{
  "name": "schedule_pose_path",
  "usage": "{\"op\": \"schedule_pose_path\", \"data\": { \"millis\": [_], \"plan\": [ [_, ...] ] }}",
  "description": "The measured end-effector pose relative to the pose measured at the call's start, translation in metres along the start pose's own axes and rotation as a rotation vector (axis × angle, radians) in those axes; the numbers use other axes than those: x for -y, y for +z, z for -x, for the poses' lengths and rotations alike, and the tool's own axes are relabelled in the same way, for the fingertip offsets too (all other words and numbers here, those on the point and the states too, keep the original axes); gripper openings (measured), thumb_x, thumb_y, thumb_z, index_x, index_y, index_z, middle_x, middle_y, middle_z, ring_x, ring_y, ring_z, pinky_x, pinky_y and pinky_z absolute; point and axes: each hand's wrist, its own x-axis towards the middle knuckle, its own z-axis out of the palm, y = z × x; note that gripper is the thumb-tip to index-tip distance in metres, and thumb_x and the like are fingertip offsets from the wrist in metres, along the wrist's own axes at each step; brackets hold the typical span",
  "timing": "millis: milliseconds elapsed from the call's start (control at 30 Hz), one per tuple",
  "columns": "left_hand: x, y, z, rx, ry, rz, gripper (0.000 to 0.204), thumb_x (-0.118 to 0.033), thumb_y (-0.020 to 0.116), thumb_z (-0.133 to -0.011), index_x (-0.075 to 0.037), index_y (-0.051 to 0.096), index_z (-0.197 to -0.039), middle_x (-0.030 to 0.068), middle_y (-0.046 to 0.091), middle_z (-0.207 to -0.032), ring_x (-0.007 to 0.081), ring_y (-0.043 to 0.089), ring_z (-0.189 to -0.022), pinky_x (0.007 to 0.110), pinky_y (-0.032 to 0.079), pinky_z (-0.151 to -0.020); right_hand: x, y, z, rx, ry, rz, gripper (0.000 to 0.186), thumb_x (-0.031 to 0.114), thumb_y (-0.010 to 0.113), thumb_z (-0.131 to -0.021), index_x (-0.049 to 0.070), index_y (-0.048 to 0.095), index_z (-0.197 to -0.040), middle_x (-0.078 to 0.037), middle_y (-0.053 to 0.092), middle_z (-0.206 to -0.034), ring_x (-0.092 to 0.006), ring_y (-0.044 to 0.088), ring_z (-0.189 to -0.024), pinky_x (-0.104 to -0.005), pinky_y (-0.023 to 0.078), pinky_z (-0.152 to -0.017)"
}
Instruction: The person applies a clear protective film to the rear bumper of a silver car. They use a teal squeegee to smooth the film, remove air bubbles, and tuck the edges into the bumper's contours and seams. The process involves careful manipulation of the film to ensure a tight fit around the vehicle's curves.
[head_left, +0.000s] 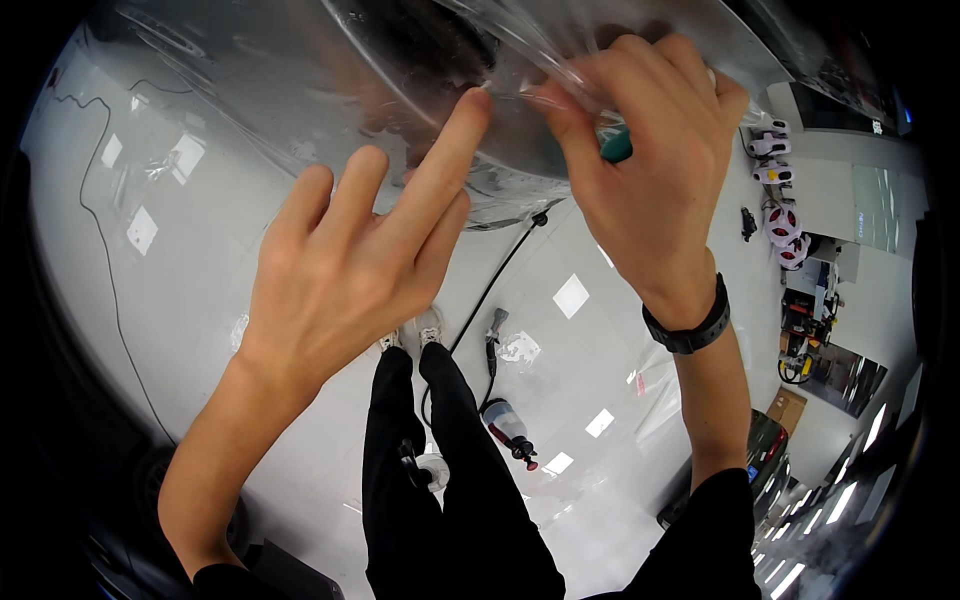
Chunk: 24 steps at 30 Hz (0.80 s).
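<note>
Clear film [530, 62] drapes over a glossy, curved car body panel [415, 75] at the top of the view, with wrinkles running through it. My left hand [345, 255] is spread, its index fingertip at the film and the other fingers apart. To its right, my right hand [660, 150] is bent round, thumb and fingers drawn in on the film's pulled-up fold. A small teal piece [616, 146] shows beside that palm; its full shape is hidden. A black band [690, 325] circles my right wrist.
On the pale floor near my feet lie a pump spray bottle [508, 432], a spray gun [495, 328] and a black hose [485, 290]. A thin cable [108, 240] runs along the left. Another dark car [768, 445] and several machines [782, 225] stand at the right.
</note>
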Motion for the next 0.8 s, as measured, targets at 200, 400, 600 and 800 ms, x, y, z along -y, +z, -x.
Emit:
{"op": "schedule_pose_path", "data": {
  "millis": [200, 400, 600, 800],
  "plan": [
    [-0.002, -0.001, -0.002, 0.014, 0.008, -0.011, 0.022, 0.002, 0.065, -0.073, -0.006, 0.048, -0.063, -0.001, 0.068, -0.136, 0.013, 0.043, -0.063, 0.024, 0.033, -0.053, -0.005, 0.002, 0.007, -0.04, 0.065, -0.125, 0.018, 0.014, 0.083, -0.074, 0.01, 0.069, -0.085, 0.002, 0.06, -0.075, -0.018, 0.054, -0.076, -0.0369, 0.029, -0.078],
    [-0.003, -0.006, -0.003, 0.038, -0.015, 0.014, 0.02, 0.001, 0.065, -0.076, -0.005, 0.049, -0.065, -0.0008, 0.067, -0.137, 0.0134, 0.045, -0.065, 0.024, 0.033, -0.055, -0.008, -0.011, -0.003, 0.133, 0.033, -0.111, 0.015, 0.013, 0.082, -0.075, 0.01, 0.069, -0.082, 0.002, 0.059, -0.073, -0.0179, 0.053, -0.075, -0.0367, 0.03, -0.08],
    [-0.003, -0.004, -0.007, 0.019, -0.011, 0.006, 0.019, 0.001, 0.066, -0.074, -0.005, 0.05, -0.066, 0.0005, 0.068, -0.135, 0.0132, 0.045, -0.064, 0.025, 0.034, -0.055, -0.013, 0.003, 0.008, -0.006, 0.086, -0.165, 0.017, 0.016, 0.084, -0.074, 0.012, 0.069, -0.08, 0.004, 0.06, -0.073, -0.0163, 0.053, -0.074, -0.0364, 0.03, -0.079],
    [-0.002, 0.0, -0.006, 0.001, -0.058, 0.084, 0.015, 0.005, 0.063, -0.067, -0.003, 0.051, -0.066, 0.0033, 0.069, -0.132, 0.012, 0.044, -0.059, 0.025, 0.034, -0.051, -0.007, -0.005, -0.003, 0.046, 0.089, -0.014, 0.025, 0.019, 0.089, -0.071, 0.012, 0.07, -0.085, 0.004, 0.064, -0.081, -0.016, 0.057, -0.079, -0.0359, 0.033, -0.08]
  ]
}}
